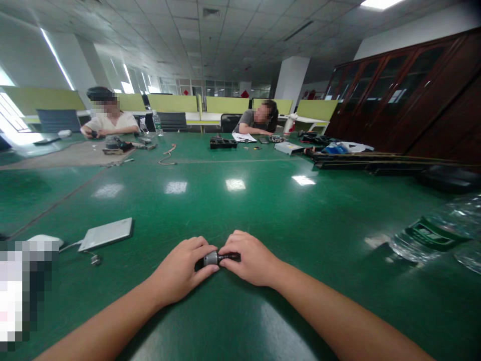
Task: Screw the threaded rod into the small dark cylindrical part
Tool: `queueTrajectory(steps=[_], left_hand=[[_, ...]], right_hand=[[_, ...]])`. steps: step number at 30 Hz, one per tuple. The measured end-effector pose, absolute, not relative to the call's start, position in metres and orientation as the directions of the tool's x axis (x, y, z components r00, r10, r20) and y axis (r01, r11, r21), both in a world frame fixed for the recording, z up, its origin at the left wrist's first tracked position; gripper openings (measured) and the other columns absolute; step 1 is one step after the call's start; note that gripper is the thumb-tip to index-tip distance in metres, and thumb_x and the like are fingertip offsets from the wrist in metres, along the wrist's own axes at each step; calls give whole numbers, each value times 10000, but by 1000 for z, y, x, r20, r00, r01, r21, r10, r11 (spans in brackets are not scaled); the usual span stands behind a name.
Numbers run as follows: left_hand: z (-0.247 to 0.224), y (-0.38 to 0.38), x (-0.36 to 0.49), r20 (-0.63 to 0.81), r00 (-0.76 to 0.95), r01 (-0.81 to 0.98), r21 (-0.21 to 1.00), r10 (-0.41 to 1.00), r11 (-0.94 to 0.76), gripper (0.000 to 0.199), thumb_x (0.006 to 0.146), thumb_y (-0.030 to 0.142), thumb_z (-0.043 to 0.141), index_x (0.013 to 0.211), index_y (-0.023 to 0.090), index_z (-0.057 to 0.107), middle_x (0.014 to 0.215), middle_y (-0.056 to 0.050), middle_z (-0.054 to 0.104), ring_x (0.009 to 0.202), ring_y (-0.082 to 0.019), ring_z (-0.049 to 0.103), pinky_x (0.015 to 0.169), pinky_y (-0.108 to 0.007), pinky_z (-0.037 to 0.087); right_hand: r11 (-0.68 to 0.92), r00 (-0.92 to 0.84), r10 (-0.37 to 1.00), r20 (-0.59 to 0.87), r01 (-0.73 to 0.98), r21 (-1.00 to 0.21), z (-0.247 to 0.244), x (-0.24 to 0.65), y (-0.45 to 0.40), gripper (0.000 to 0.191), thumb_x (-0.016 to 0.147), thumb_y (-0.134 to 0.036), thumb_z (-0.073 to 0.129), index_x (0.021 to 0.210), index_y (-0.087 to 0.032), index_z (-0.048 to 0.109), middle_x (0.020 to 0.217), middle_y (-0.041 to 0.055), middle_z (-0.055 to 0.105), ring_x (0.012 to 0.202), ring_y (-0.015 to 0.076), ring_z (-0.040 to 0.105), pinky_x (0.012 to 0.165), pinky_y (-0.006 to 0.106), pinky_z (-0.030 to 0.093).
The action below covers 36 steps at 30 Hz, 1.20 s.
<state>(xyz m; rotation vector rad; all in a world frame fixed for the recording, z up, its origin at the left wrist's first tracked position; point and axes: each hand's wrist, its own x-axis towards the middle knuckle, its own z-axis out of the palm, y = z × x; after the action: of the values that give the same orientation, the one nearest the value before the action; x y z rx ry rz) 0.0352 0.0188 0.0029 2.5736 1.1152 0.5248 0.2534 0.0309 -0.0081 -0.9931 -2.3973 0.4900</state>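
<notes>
A flat white device (107, 234) lies left and a plastic water bottle (424, 234) right. My forearms (124, 312) converge over the green worktop (203, 210): left grip (185, 265) pinched around a grey metal cylinder (211, 257), right grip (251, 258) pinching its dark shaft (235, 256).

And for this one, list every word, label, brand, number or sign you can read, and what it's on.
No text can be read with certainty.
Green label on the near plastic bottle: white lettering, too blurred to read.
Far plastic bottle: label too small to read.
White papers across the table: any print is too small.
Grey-and-dark tool: no marking can be made out.
</notes>
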Motion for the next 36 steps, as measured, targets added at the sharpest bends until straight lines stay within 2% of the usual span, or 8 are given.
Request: queueTrajectory(steps=[36], left_hand=[[4, 21, 33, 160, 626, 659, 415, 764, -627, 271, 927, 327, 615, 1176, 225, 640, 1047, -56, 633, 966, -234, 600, 871, -376, 484]], right_hand=[[673, -607, 729, 315, 553, -492, -8, 273, 36, 73, 756, -191, 703, 826, -197, 720, 764, 11, 694, 779, 171, 572, 766, 313, 417]])
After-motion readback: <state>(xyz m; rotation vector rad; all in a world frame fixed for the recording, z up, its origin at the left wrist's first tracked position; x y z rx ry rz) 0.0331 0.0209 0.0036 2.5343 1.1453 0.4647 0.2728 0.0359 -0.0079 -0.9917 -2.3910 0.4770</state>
